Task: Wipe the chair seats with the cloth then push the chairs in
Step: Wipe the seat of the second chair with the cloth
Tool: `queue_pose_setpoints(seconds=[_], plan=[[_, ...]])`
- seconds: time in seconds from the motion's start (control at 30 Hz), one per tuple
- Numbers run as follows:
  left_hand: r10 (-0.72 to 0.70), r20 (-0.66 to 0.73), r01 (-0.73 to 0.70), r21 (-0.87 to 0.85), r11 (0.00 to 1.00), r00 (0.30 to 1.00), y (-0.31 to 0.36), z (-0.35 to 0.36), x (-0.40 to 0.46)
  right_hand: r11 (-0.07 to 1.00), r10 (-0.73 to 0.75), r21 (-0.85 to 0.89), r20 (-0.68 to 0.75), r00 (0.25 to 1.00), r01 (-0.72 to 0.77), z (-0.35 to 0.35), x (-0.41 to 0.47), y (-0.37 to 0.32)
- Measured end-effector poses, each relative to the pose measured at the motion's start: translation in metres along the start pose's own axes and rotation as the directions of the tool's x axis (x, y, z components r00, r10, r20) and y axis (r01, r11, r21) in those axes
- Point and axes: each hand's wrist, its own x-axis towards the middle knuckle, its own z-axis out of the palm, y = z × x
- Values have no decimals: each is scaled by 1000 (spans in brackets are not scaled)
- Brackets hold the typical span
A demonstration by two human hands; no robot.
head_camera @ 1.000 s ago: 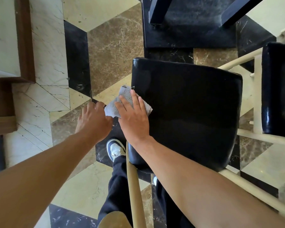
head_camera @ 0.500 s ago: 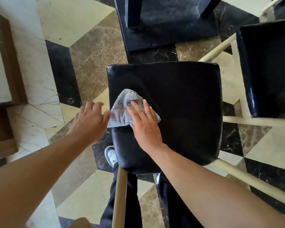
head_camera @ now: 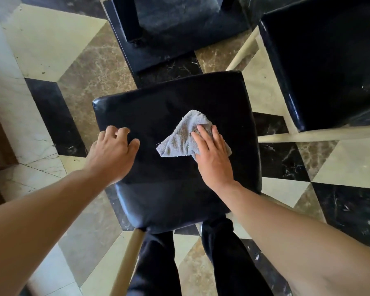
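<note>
Pressing cloth partly hidden under right hand.

Cloth lies on the seat, second chair right.

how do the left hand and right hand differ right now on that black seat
The right hand lies flat with straight fingers pressing the grey cloth near the middle of the seat; the left hand has curled fingers, holds nothing and rests at the seat's left edge. Both are bare and over the same seat.
</note>
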Motion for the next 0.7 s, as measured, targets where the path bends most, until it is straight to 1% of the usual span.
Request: queue_pose_setpoints(seconds=[0.1, 0.33, 0.47, 0.57, 0.7], plan=[[44, 14, -45, 21, 999, 999, 24, 8, 6, 999, 35, 13, -18, 999, -35, -8, 1, 22], [58, 35, -59, 8, 998, 998, 68, 26, 9, 997, 66, 33, -52, 996, -64, -24, 1, 62], [52, 50, -51, -25, 998, 997, 88, 36, 7, 974, 197, 140, -122, 973, -179, -30, 1, 72], [71, 56, -69, -38, 997, 996, 98, 42, 5, 944, 283, 213, -138, 949, -251, -29, 2, 72], [78, 69, -76, -39, 996, 995, 101, 43, 2, 884, 434, 263, -148, 889, -388, -29, -1, 77]])
